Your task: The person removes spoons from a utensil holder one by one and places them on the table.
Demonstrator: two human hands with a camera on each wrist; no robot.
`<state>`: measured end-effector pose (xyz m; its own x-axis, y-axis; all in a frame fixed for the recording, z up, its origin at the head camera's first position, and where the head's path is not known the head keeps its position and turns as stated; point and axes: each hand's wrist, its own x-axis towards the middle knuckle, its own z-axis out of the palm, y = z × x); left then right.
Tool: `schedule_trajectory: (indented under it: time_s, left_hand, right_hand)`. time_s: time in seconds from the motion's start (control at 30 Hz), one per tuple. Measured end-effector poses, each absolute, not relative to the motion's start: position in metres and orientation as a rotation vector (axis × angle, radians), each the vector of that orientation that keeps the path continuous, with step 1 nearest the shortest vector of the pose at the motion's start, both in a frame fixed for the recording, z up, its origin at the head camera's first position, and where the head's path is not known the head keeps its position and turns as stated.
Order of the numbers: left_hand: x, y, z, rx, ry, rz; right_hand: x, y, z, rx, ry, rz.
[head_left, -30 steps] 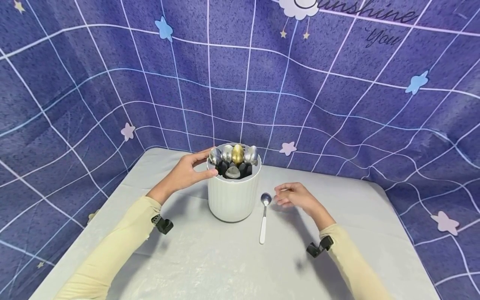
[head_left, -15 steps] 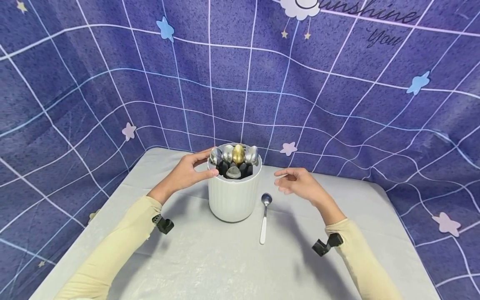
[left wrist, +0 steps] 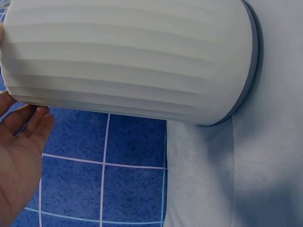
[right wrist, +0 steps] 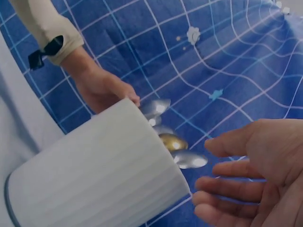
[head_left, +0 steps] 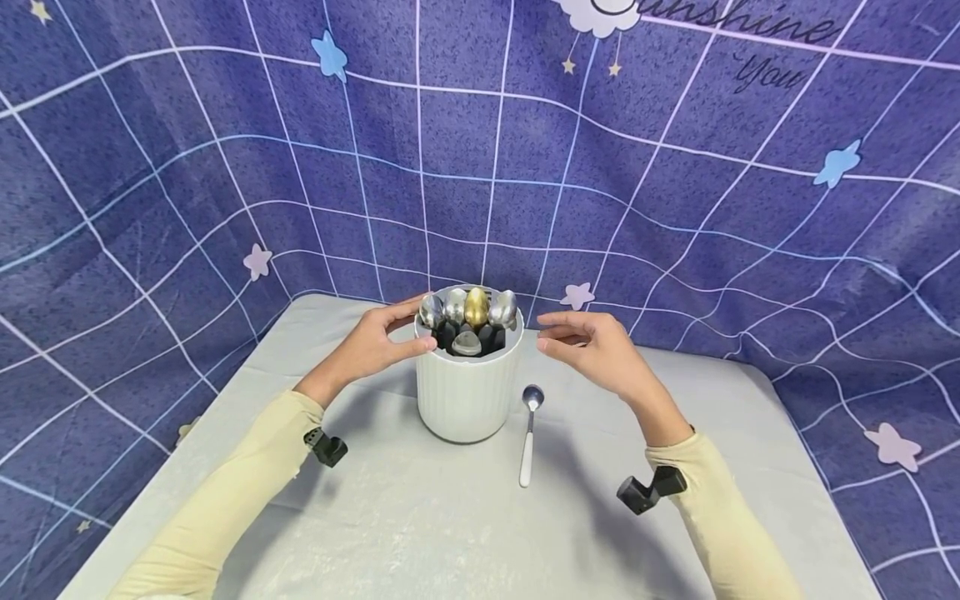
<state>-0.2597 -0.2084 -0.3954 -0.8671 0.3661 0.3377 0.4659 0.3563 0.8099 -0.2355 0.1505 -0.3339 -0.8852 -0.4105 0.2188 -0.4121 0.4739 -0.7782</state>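
White and ribbed, a container (head_left: 467, 400) stands upright against the left hand (head_left: 373, 340), which holds it by its upper side, thumb on the near rim and fingers round toward the back. Just beyond that thumb, a gold spoon (head_left: 476, 307) and several silver spoons (head_left: 431, 312) rise out of the container, bowls upward; a duller utensil head (head_left: 467, 342) sits nearer the person. Right of the container, level with its rim, the right hand (head_left: 600, 350) is raised above the tabletop (head_left: 420, 533), holding nothing, thumb apart from its loosely bent fingers, near the container and not touching it. Below and to the left of that hand, a white-handled spoon (head_left: 528, 435) lies on the tabletop, bowl pointing away from the person. Beyond both hands hangs a purple-blue backdrop (head_left: 457, 200) with grid lines and stars.
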Motion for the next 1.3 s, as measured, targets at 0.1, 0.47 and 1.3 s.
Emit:
schedule_trajectory:
  time_s: [0.1, 0.47, 1.3]
  left_hand:
    - [-0.260, -0.208, -0.395, -0.776, -2.499, -1.553]
    - [-0.260, -0.208, -0.395, -0.777, -2.491, -1.559]
    - [-0.260, -0.208, -0.395, -0.792, -2.484, -1.567]
  right_hand:
    - [-0.233, 0.145, -0.330, 0.807, -2.619, 1.413]
    - [-0.232, 0.122, -0.333, 0.931, -2.429, 1.510]
    - [-0.233, 0.085, -0.341, 1.052, -2.441, 1.465]
